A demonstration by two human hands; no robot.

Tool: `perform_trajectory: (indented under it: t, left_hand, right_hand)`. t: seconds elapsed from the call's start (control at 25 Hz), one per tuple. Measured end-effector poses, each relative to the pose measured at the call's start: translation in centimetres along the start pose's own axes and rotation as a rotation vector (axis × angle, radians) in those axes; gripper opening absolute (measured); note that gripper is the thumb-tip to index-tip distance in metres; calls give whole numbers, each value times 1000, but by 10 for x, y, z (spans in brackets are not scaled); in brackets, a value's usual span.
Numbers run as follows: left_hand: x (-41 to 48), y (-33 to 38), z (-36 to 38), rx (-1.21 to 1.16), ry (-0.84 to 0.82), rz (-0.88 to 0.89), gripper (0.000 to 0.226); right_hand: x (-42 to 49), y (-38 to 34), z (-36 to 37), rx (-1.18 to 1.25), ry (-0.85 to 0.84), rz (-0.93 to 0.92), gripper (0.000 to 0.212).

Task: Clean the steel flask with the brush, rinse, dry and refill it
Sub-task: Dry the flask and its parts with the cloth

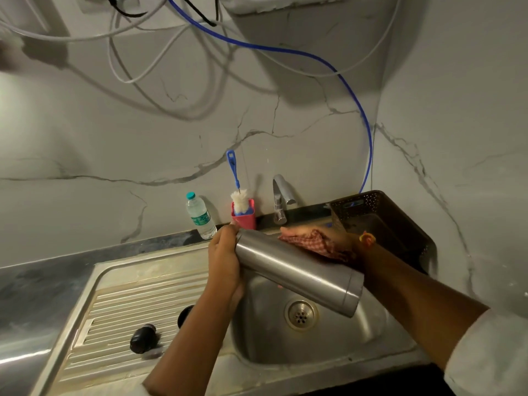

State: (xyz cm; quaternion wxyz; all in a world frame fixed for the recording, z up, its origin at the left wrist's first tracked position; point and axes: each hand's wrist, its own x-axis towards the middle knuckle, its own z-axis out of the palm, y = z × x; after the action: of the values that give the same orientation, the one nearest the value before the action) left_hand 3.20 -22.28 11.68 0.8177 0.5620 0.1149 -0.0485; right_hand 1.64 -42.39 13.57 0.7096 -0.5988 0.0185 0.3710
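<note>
1. This looks to me like the drying step. The cylindrical steel flask (297,270) is held tilted over the stainless sink basin (257,332) at the centre of the frame. Its lower end points down-right above the drain, and only the hands and the cloth touch it.
2. The left hand (225,258) grasps the flask's upper-left end, fingers curled round it. That hold should stay firm, since a wet steel wall probably slips easily.
3. The right hand (317,234) lies fairly flat on a red-and-white checked cloth (314,244), pressing it against the flask's far upper side, just right of centre. I cannot tell whether the thumb hooks under the cloth.
4. To dry it well, I'd turn the flask with the left hand while the cloth runs its full length, down to the lower-right end, which the cloth does not cover now.
5. Working over the basin lets drips fall there. The flask should also keep clear of the chrome tap (281,195) behind.
6. The tapered end sits under the left hand, so the mouth is hidden. The inside may want draining before refilling.
7. The blue-handled white bottle brush (238,192) stands in a pink holder (245,217) above centre, beside a clear plastic water bottle (200,215).
8. A small black cap-like piece (143,337) lies on the ribbed drainboard (128,295) at lower left.
</note>
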Motion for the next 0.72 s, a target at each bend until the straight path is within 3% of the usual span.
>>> perform_trajectory:
  t: [0.12, 0.2, 0.24, 0.32, 0.4, 0.6, 0.72]
  left_hand:
    - [7, -3, 0, -216, 76, -112, 27]
    - [12, -4, 1, -249, 94, -16, 28]
    - [13, -5, 2, -149, 103, 89, 27]
    - [9, -9, 5, 108, 96, 278, 30]
    - [-3, -21, 8, 215, 42, 328, 37]
    - [-26, -37, 14, 337, -268, 283, 52]
    - [-31, -31, 12, 377, -408, 137, 40]
  right_hand:
    - [-1, 35, 7, 712, -107, -42, 70]
    - [3, 37, 19, 1086, -99, -208, 70]
    - [7, 36, 23, 1120, -35, -307, 67]
    - [28, 32, 26, 1072, 112, -429, 54]
    - [43, 28, 30, 993, 291, -521, 48]
    - [43, 21, 22, 776, 472, -706, 68]
    - [34, 17, 21, 442, 584, -730, 50]
